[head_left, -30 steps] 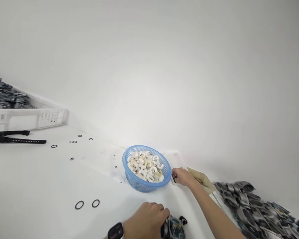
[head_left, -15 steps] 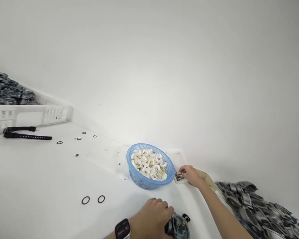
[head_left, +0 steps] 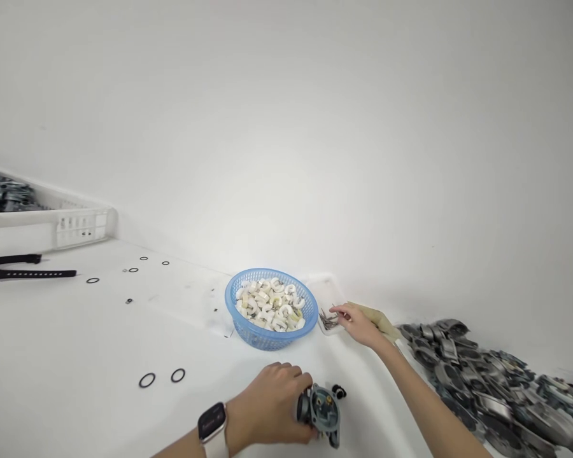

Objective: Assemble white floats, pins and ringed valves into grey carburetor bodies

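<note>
Down low, left hand [head_left: 267, 407] wrapped around a grey metal carburetor body [head_left: 321, 408], fingers curled over its near side, part resting on the white table [head_left: 76, 356]. Smartwatch [head_left: 212, 423] on that wrist. Right hand [head_left: 360, 323] stretched out past it, fingertips pinched at small dark metal pins [head_left: 328, 319] lying in a shallow white tray [head_left: 318, 283]; cannot tell whether a pin is actually caught between them. Just left of the right hand, touching the tray: blue basket [head_left: 248, 327] of white curved pieces [head_left: 267, 304]. Under the right wrist, a tan paper bag [head_left: 377, 316]. To the right of that forearm, a heap of grey metal castings [head_left: 487, 388]. Left of the left hand, two black O-rings [head_left: 147, 380].
</note>
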